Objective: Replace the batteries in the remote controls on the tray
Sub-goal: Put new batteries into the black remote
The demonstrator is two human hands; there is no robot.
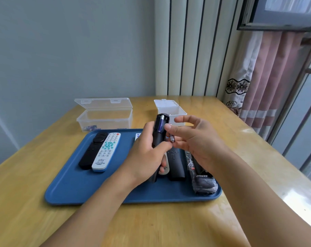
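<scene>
From my head camera, the flat blue plastic tray (76,186) lies on the yellow wooden table (26,175), and I place everything by it. Above its middle my left hand (147,157) curls round a slim black remote control (159,132), held upright with its battery bay uncovered and facing me; one blue-sleeved battery (159,124) sits inside. My right hand (195,141) is just beside it, thumb and a finger pinching a small silver-ended battery (172,139), the other fingers spread loosely. On the tray's left part lie a black remote with a round pad (94,152) and a white remote with teal buttons (107,152), touching side by side. On its right part lie another black remote (175,163) and a plastic-wrapped dark remote (203,182). Beyond the tray's far edge stand an open clear plastic box (104,114) and a small white open box (170,108).
</scene>
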